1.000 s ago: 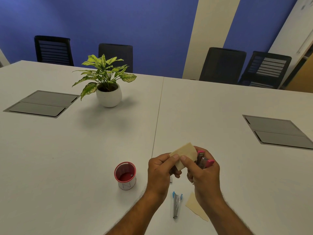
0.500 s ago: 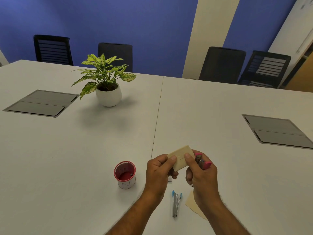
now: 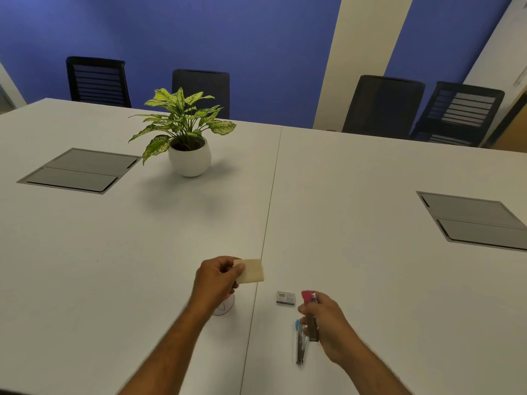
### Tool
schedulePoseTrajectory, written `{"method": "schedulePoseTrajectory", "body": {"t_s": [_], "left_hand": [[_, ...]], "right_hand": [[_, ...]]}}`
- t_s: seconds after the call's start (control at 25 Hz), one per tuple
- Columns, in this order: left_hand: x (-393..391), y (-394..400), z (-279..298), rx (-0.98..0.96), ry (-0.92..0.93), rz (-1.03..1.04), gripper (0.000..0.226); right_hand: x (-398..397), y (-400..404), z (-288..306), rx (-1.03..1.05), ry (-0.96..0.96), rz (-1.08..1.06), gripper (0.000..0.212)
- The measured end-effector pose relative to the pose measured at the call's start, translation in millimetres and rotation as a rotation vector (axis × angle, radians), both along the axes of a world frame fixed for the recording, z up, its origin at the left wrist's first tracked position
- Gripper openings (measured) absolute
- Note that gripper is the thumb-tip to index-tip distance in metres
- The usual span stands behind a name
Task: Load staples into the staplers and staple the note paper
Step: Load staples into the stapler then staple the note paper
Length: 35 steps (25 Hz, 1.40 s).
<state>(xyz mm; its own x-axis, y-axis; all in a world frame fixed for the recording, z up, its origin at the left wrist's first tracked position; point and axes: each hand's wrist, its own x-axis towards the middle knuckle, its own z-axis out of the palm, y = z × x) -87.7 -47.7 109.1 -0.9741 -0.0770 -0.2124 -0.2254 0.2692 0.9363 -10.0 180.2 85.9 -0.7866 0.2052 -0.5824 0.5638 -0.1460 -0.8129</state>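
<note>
My left hand pinches a cream note paper by its left edge and holds it above the white table. My right hand grips a pink stapler, low over the table. A blue stapler lies flat just left of my right hand. A small grey staple box sits on the table between my hands. A red-rimmed cup is mostly hidden under my left hand.
A potted plant in a white pot stands at the middle left. Grey cable hatches are set into the table on both sides. Black chairs line the far edge.
My hands have come apart: the left carried the note paper leftward, the right dropped to the right with the pink stapler. The staple box has come into sight between them.
</note>
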Motion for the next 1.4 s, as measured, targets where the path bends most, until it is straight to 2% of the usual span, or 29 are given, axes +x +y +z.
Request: {"method": "schedulePoseTrajectory", "body": {"t_s": [0.16, 0.24, 0.36, 0.48, 0.68, 0.96, 1.12, 1.24, 1.4], "left_hand": [[-16.9, -34.0, -2.0, -0.403, 0.045, -0.035, 0.022], [-24.2, -42.4, -1.5, -0.579, 0.069, -0.067, 0.023], [-33.0, -47.0, -7.8, -0.774, 0.049, -0.114, 0.025], [-39.2, -46.3, -20.3, -0.891, -0.017, -0.178, 0.022], [-47.5, -38.0, -40.6, -0.994, -0.141, -0.267, 0.021], [-55.9, -35.1, -65.6, -0.985, -0.154, -0.279, 0.036], [-53.4, -37.2, -70.3, -0.988, -0.075, -0.27, 0.039], [-49.3, -33.1, -67.7, -0.987, 0.029, -0.243, 0.031], [-43.1, -17.9, -64.3, -0.892, 0.146, -0.235, 0.022]], "right_hand": [[0.2, -5.8, -39.5, 0.228, -0.075, 0.07, 0.035], [-0.3, -10.8, -53.4, 0.43, -0.092, 0.14, 0.032], [-6.0, -20.8, -67.0, 0.764, -0.119, 0.359, 0.029], [-13.5, -32.3, -75.0, 0.857, -0.113, 0.426, 0.021], [-23.2, -44.1, -89.5, 0.958, -0.121, 0.519, 0.021], [-28.2, -45.5, -98.8, 1.008, -0.119, 0.601, 0.029], [-28.7, -44.8, -101.4, 1.003, -0.122, 0.614, 0.038], [-29.0, -43.2, -105.5, 0.978, -0.122, 0.602, 0.042], [-27.6, -36.7, -105.8, 0.954, -0.067, 0.513, 0.062]]}}
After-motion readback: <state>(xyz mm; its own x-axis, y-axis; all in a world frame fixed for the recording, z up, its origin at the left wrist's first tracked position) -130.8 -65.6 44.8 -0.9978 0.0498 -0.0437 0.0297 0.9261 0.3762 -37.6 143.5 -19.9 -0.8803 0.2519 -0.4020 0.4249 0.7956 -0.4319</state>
